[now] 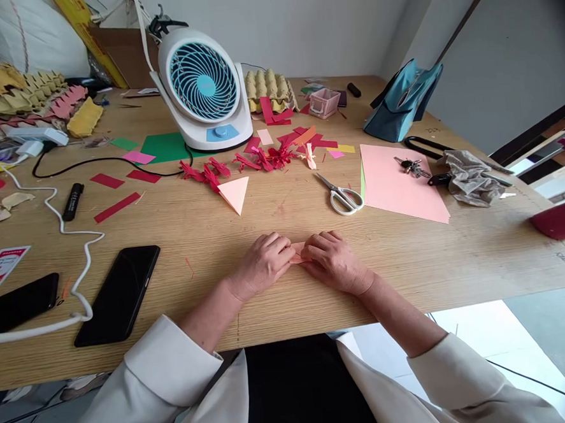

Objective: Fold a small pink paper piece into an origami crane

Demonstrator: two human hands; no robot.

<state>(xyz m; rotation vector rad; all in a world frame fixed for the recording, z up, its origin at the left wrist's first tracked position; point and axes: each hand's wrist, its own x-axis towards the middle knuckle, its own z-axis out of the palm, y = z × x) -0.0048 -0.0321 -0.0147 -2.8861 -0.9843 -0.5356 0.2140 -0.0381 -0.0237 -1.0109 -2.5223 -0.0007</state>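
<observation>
Near the front of the wooden table, both my hands pinch a small folded piece of pink paper (298,253). My left hand (265,262) has its fingers curled on the paper's left end. On the right end are the bent fingers of my right hand (336,259). Most of the paper is hidden beneath my fingers. Beyond my hands lies a pale pink paper triangle (236,194). White-handled scissors (343,197) rest partly open to the right of it. A row of red folded paper pieces (241,163) stretches across the table behind the triangle.
A white fan (204,82) stands at the back. Pink paper sheets (396,188) with keys (411,167) on top lie at right, near a blue bag (400,105). A black phone (120,295), a marker (73,202) and a white cable (87,262) occupy the left side.
</observation>
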